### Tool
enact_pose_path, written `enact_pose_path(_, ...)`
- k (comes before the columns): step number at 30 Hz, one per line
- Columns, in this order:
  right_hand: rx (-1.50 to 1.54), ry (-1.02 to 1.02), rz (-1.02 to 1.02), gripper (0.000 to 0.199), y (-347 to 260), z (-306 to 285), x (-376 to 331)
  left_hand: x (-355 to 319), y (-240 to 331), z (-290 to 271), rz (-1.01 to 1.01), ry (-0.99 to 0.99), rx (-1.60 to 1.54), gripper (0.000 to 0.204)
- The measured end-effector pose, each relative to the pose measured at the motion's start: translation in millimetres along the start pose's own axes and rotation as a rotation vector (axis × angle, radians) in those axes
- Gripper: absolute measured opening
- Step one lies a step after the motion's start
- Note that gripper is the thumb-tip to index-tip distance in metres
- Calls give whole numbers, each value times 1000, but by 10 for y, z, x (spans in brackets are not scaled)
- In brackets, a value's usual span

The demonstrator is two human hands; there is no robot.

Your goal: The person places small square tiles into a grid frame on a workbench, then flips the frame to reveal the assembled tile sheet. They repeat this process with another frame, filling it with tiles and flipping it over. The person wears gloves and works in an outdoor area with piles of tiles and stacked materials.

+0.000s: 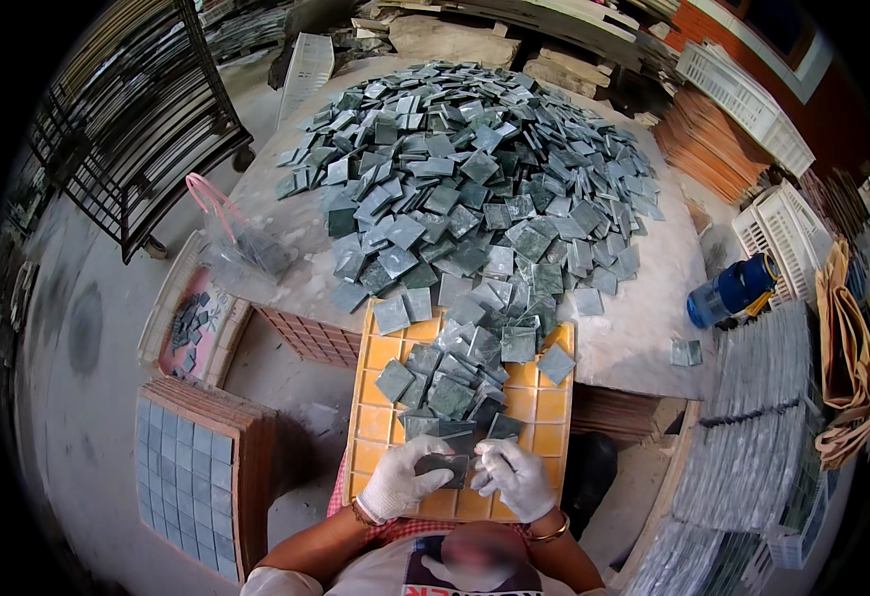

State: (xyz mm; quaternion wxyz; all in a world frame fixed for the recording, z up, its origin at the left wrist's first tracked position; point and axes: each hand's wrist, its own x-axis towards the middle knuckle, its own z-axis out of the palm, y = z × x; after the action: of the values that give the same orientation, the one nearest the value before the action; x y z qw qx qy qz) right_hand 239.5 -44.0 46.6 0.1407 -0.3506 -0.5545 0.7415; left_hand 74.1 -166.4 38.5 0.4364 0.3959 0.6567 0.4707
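Note:
My left hand and my right hand, both in white gloves, meet over the near edge of an orange grid tray. Together they hold a small dark green square tile between the fingers. Several loose green tiles lie scattered on the tray just beyond my hands. Behind the tray, a large heap of the same green tiles covers a round stone table.
A stack of brown grid trays topped with set grey-blue tiles stands at my left. A clear plastic bag with pink handles sits on the table's left edge. A blue bottle, white crates and stacked tile sheets are at right.

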Motion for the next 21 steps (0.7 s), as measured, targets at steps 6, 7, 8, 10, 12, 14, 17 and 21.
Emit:
enact_pose_path(6, -657, 337, -465, 35, 106, -353, 131, -240, -267, -494, 33, 287, 268, 10)
enact_pose_path(7, -846, 290, -443, 53, 147, -430, 151, -299, -288, -561, -2, 278, 380, 12)
enact_pose_path(8, -879, 257, -411, 59, 141, -425, 158, -326, -293, -620, 99, 320, 420, 12)
enact_pose_path(10, -950, 193, -350, 71, 111, -396, 188, -343, -289, -759, 305, 406, 500, 14)
enact_pose_path(12, -1086, 161, -383, 81, 111, -387, 213, -401, -268, -924, 227, 526, 544, 15)
enact_pose_path(14, -1164, 142, -458, 82, 61, -368, 223, -439, -283, -1060, 178, 628, 480, 14)
enact_pose_path(17, -1229, 123, -404, 77, 46, -430, 238, -483, -259, -1079, 168, 617, 502, 16)
enact_pose_path(21, -1304, 119, -337, 71, -35, -375, 238, -394, -271, -788, 311, 464, 674, 28)
